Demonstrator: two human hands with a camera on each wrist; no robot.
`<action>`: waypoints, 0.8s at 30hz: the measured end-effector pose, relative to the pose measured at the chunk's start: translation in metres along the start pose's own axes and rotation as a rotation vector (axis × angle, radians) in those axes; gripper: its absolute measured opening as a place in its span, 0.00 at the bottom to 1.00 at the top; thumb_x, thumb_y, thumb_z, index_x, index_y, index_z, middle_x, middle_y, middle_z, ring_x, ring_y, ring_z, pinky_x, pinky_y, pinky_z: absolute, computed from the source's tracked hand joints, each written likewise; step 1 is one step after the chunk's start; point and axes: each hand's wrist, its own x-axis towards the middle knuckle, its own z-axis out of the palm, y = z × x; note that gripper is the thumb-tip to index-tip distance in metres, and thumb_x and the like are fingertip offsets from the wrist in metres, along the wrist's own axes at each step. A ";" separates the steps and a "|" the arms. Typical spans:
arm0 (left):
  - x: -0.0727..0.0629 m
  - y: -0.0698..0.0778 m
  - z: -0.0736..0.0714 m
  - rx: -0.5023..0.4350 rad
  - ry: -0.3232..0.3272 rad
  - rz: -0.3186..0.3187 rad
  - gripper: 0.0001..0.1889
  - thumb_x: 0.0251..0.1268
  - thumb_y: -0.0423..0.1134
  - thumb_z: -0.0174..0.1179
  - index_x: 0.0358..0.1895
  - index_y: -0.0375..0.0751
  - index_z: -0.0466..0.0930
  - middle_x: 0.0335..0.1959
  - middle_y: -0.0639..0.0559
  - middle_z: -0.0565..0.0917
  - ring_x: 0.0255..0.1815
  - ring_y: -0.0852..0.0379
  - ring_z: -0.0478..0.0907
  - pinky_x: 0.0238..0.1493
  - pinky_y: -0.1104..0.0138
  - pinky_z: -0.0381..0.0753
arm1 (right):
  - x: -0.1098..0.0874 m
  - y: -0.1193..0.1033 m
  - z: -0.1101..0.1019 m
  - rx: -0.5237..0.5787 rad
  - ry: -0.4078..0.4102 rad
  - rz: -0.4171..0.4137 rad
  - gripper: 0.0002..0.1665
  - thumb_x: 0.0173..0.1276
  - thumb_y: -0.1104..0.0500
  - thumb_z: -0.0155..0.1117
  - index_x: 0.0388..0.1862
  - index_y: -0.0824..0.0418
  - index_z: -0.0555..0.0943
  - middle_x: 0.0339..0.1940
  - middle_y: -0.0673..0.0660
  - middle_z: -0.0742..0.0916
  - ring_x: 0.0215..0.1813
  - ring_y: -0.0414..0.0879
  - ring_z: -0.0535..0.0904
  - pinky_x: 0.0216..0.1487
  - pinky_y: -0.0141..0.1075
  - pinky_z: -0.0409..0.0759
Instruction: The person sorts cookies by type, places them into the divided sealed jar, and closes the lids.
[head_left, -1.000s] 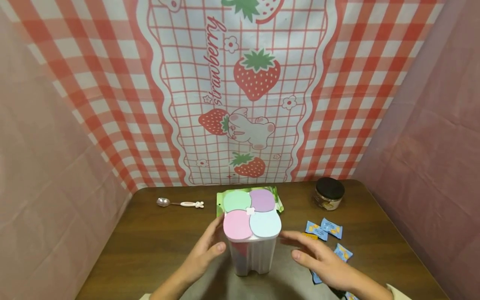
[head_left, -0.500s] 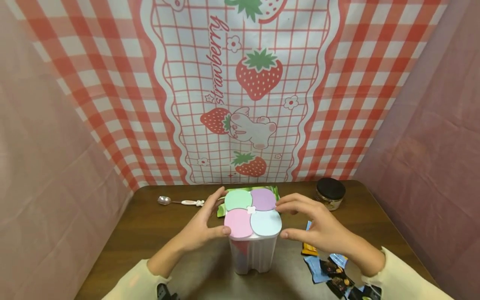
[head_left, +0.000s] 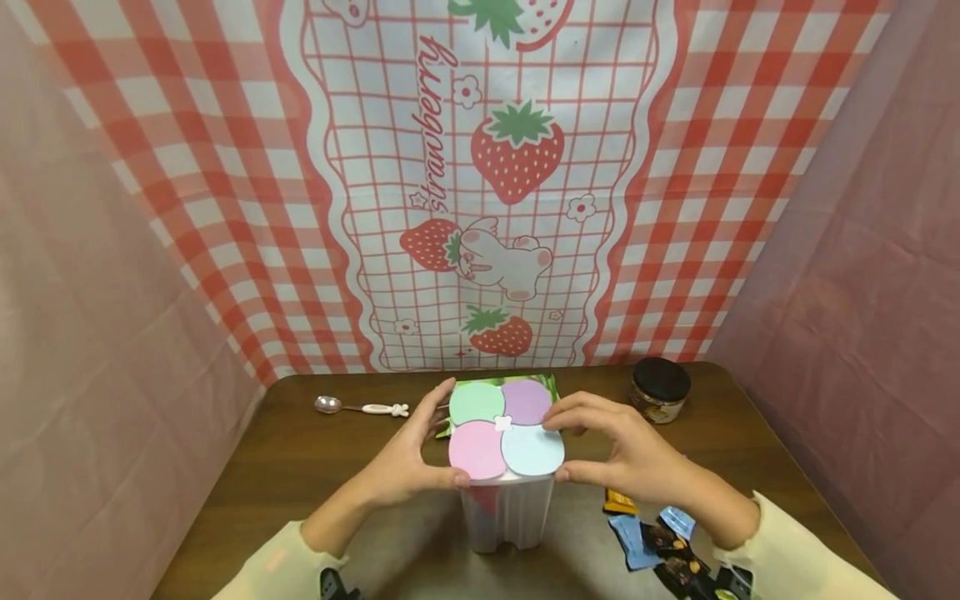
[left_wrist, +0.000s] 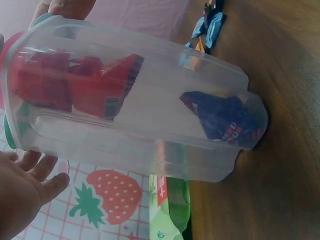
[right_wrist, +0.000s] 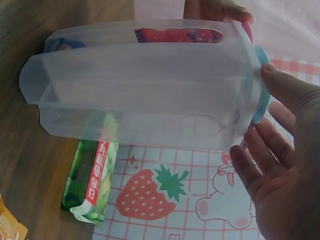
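A tall clear storage container [head_left: 510,517] stands upright on the table, under a white lid with pink [head_left: 477,450], pale blue [head_left: 534,451], green [head_left: 476,403] and purple [head_left: 527,402] caps. My left hand [head_left: 401,462] holds the lid's left side, thumb at the pink cap's front corner and fingers toward the back. On the other side my right hand [head_left: 630,450] grips the lid, thumb by the pale blue cap and fingertips over the right edge. Through the wall show a red packet [left_wrist: 100,85] near the top and a dark blue packet [left_wrist: 225,117] at the bottom.
A green bag [right_wrist: 92,175] lies behind the container. To the left is a spoon with a white rabbit handle [head_left: 375,409]. A black-lidded jar [head_left: 660,388] stands at back right. Several blue [head_left: 633,540], black and orange wrapped snacks lie by my right forearm.
Both hands have risen from beside the container to its lid and closed in on it. The right fingertips have moved inward onto the lid edge; the container has stayed put.
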 end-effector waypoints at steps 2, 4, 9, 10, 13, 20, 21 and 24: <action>0.000 -0.003 0.001 -0.015 0.005 0.008 0.59 0.52 0.59 0.78 0.82 0.53 0.49 0.77 0.45 0.66 0.76 0.39 0.63 0.76 0.59 0.67 | 0.000 0.001 0.000 -0.003 -0.002 0.004 0.28 0.60 0.54 0.80 0.59 0.49 0.83 0.60 0.48 0.84 0.62 0.43 0.80 0.55 0.39 0.85; 0.001 -0.006 0.001 -0.033 0.011 0.025 0.57 0.52 0.59 0.78 0.82 0.52 0.52 0.75 0.45 0.68 0.76 0.41 0.64 0.75 0.61 0.68 | 0.000 0.002 0.001 -0.004 -0.003 0.003 0.27 0.60 0.54 0.80 0.59 0.49 0.84 0.60 0.48 0.84 0.61 0.43 0.80 0.54 0.41 0.85; 0.003 -0.010 0.004 -0.085 0.008 0.042 0.59 0.52 0.61 0.77 0.82 0.45 0.51 0.75 0.46 0.66 0.76 0.48 0.64 0.72 0.61 0.72 | 0.000 0.004 0.001 -0.019 0.010 -0.001 0.24 0.60 0.52 0.80 0.55 0.47 0.85 0.58 0.47 0.85 0.61 0.43 0.81 0.55 0.39 0.85; 0.004 -0.011 0.004 -0.094 0.006 0.041 0.59 0.52 0.61 0.77 0.82 0.44 0.50 0.75 0.47 0.66 0.76 0.49 0.64 0.72 0.61 0.73 | 0.000 0.004 0.001 -0.025 0.013 -0.005 0.23 0.59 0.52 0.80 0.54 0.47 0.85 0.58 0.47 0.85 0.60 0.43 0.81 0.55 0.38 0.84; 0.005 -0.011 0.004 -0.114 0.003 0.045 0.59 0.51 0.61 0.77 0.81 0.45 0.51 0.75 0.47 0.66 0.75 0.50 0.65 0.70 0.63 0.74 | 0.001 0.007 0.001 -0.041 0.030 -0.046 0.22 0.58 0.52 0.82 0.52 0.47 0.86 0.56 0.47 0.86 0.58 0.42 0.82 0.57 0.34 0.83; 0.006 -0.011 0.004 -0.115 0.006 0.044 0.57 0.50 0.61 0.78 0.80 0.49 0.54 0.72 0.49 0.68 0.73 0.52 0.66 0.69 0.62 0.75 | 0.008 0.017 0.004 -0.025 0.097 -0.247 0.27 0.49 0.61 0.86 0.50 0.53 0.87 0.51 0.52 0.87 0.52 0.46 0.83 0.55 0.27 0.80; 0.006 -0.011 0.003 -0.116 0.005 0.043 0.56 0.50 0.60 0.78 0.80 0.51 0.55 0.72 0.49 0.68 0.73 0.52 0.66 0.69 0.61 0.75 | 0.009 0.020 0.005 -0.020 0.108 -0.267 0.27 0.48 0.61 0.86 0.50 0.54 0.87 0.50 0.53 0.87 0.51 0.46 0.83 0.55 0.26 0.80; 0.007 -0.010 0.003 -0.120 0.001 0.041 0.55 0.50 0.59 0.79 0.79 0.52 0.55 0.72 0.49 0.68 0.73 0.51 0.66 0.70 0.61 0.75 | 0.010 0.027 0.008 -0.002 0.142 -0.321 0.26 0.48 0.60 0.86 0.48 0.58 0.87 0.47 0.56 0.88 0.48 0.47 0.84 0.53 0.26 0.81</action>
